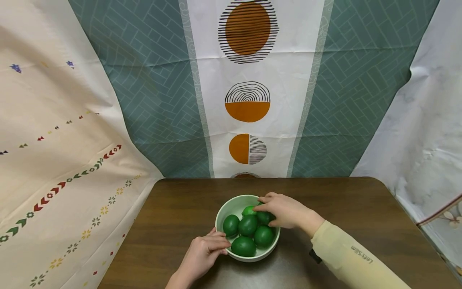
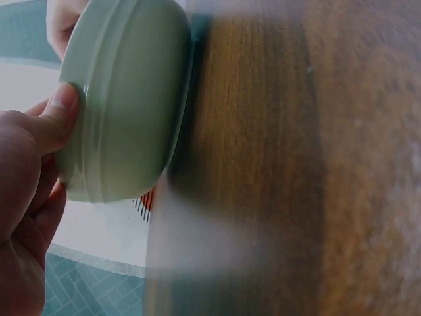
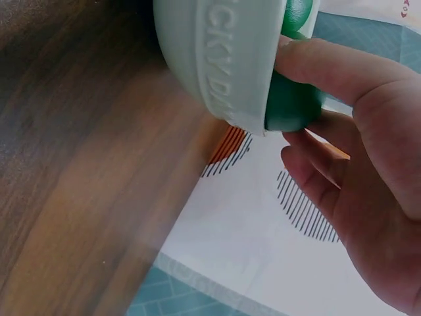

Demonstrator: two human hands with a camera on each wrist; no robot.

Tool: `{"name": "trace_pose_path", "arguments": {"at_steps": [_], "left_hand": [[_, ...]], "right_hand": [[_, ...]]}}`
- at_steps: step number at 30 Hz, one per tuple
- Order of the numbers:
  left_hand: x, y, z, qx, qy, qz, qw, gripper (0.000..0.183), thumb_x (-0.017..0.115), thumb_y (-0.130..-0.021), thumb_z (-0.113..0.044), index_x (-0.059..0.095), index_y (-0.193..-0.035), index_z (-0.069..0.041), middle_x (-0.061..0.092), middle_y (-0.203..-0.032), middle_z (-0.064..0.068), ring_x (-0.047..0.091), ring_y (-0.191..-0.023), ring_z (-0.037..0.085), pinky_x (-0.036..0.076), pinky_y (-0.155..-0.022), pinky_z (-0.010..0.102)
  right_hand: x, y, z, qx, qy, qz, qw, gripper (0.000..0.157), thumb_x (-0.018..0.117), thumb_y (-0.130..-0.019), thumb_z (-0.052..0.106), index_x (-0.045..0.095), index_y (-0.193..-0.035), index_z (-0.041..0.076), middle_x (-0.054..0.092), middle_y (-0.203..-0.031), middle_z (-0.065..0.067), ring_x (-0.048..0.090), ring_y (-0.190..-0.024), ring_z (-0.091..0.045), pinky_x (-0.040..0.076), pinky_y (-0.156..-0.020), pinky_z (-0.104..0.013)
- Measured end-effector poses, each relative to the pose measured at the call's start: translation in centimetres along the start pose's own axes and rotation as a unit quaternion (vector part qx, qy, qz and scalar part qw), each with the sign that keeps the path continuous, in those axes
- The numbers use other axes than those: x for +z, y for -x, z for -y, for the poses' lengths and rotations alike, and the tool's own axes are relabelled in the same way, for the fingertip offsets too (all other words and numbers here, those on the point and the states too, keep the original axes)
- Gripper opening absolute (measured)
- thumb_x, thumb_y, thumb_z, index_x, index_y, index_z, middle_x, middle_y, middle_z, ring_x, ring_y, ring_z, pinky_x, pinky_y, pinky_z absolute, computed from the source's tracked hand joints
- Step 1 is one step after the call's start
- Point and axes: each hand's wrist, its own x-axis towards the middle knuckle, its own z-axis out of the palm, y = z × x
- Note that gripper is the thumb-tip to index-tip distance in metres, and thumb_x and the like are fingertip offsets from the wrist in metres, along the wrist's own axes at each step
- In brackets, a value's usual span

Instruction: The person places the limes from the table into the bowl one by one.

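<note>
A pale green bowl (image 1: 228, 211) stands on the table, holding several smooth, dark green oval fruits (image 1: 243, 246) and one brighter green fruit (image 1: 249, 210). At the bowl's near left rim, my left hand (image 1: 205, 252) grips the edge; the left wrist view shows the thumb on the outer wall of the bowl (image 2: 135, 99). Reaching from the right, my right hand (image 1: 286, 209) holds a dark green fruit (image 3: 293, 105) at the far right rim. Its thumb lies over the rim, and the other fingers curl behind the fruit. Raised lettering marks the bowl's outer side (image 3: 223, 59).
The dark brown wooden table (image 1: 173, 212) has its back edge against a hanging patterned cloth (image 1: 159, 100). A cream embroidered cloth (image 1: 72, 140) drapes along the left, and a white cloth (image 1: 415, 132) hangs on the right.
</note>
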Motion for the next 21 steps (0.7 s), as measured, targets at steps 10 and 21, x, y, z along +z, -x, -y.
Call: {"name": "trace_pose_path", "arguments": {"at_steps": [10,21], "left_hand": [[0.0,0.0,0.0,0.005,-0.002,-0.001,1.0000,0.026,0.090,-0.079,-0.003,0.086,-0.103,-0.012,0.079,-0.105,-0.010,0.077,-0.107,0.025,0.056,-0.103,0.060],[-2.2,0.4,0.0,-0.032,0.048,0.050,0.9971,0.043,0.083,-0.093,-0.011,0.075,-0.136,-0.009,0.070,-0.140,0.011,0.060,-0.138,0.037,0.036,-0.125,0.042]], "right_hand": [[0.3,0.5,-0.1,0.004,-0.021,-0.027,0.999,0.062,0.086,-0.089,0.021,0.067,-0.148,0.022,0.054,-0.159,-0.013,0.053,-0.140,-0.034,0.055,-0.108,-0.052],[1.5,6.1,-2.1,0.057,-0.107,-0.148,0.981,0.060,0.081,-0.098,0.034,0.061,-0.154,0.023,0.045,-0.166,-0.007,0.046,-0.148,-0.037,0.050,-0.111,-0.060]]}}
